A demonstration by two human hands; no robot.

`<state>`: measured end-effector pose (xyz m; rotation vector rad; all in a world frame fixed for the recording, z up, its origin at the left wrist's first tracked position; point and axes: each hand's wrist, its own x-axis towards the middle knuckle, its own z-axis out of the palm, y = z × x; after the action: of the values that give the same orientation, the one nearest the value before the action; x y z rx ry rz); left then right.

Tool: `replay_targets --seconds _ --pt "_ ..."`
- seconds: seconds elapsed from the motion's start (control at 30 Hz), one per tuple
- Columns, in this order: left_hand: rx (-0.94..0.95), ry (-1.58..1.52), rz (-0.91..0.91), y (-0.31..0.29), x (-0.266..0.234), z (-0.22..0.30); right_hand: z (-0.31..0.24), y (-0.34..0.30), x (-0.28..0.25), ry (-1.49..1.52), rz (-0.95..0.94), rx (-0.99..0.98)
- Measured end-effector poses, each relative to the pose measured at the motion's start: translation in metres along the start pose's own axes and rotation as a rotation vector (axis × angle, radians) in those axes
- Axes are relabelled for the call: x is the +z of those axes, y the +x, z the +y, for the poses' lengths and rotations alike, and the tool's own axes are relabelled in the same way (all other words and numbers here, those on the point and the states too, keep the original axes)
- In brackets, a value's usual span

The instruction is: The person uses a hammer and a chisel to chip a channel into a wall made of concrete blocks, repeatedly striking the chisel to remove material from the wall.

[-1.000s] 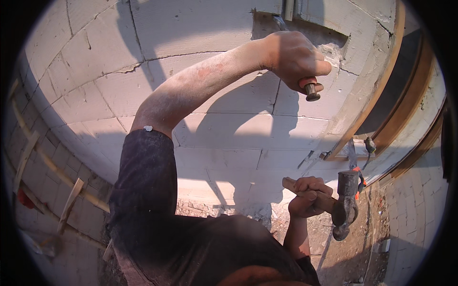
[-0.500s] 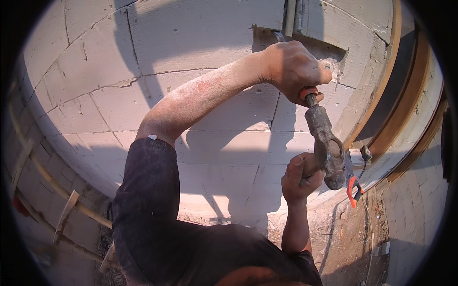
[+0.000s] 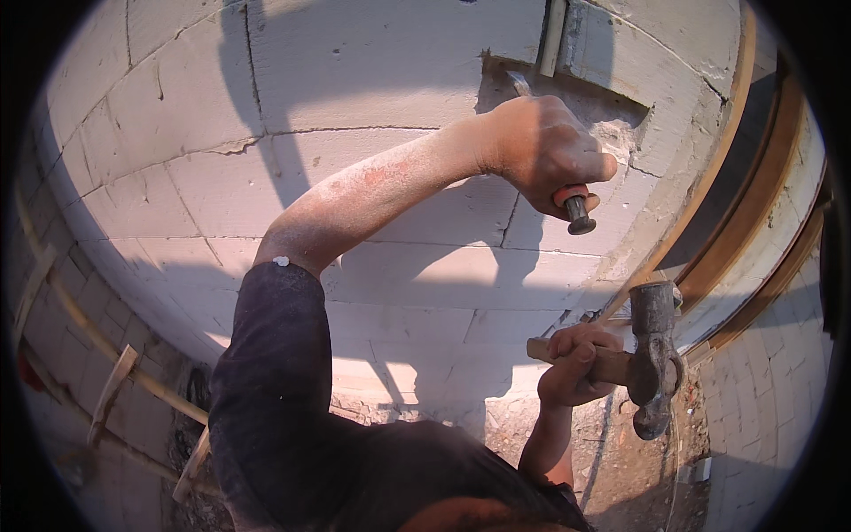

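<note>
My left hand (image 3: 548, 149) is wrapped round a chisel (image 3: 581, 219). Its steel striking end and a bit of orange grip stick out below my fist, while the blade tip shows above it, in a rectangular recess (image 3: 612, 108) cut into the pale block wall (image 3: 381, 84). Lower and to the right, my right hand (image 3: 576, 365) grips the short wooden handle of a hammer (image 3: 654, 359). The worn steel hammer head is apart from the chisel end. White dust coats my left forearm, and the chisel's middle is hidden in my fist.
A grey pipe (image 3: 553, 37) runs down the wall to the recess. At the right is a curved-looking wooden frame (image 3: 767, 195). Wooden poles and slats (image 3: 113, 395) stand at lower left, and rubble-strewn ground (image 3: 638, 479) lies below.
My right hand has swung the hammer down and away from the chisel's end, turning its head. My left hand still holds the chisel at the recess, nearly in the same place.
</note>
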<state>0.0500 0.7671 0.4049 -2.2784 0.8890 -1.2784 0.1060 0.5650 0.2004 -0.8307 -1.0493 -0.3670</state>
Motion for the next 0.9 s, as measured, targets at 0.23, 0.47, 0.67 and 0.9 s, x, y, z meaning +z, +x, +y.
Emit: replay_targets --seconds 0.23,0.47,0.67,0.9 --pt "0.049 0.069 -0.119 -0.008 -0.02 -0.005 -0.005 -0.012 0.003 0.043 -0.066 0.042" --pt "0.073 0.016 -0.015 -0.003 -0.015 -0.004 0.007 -0.008 0.022 0.168 -0.056 -0.158" --pt "0.028 0.06 -0.059 -0.003 -0.021 -0.011 -0.005 -0.001 0.023 0.054 -0.084 0.168" --pt "0.003 0.072 -0.057 -0.009 -0.022 -0.014 -0.003 0.016 0.026 -0.007 -0.081 0.138"
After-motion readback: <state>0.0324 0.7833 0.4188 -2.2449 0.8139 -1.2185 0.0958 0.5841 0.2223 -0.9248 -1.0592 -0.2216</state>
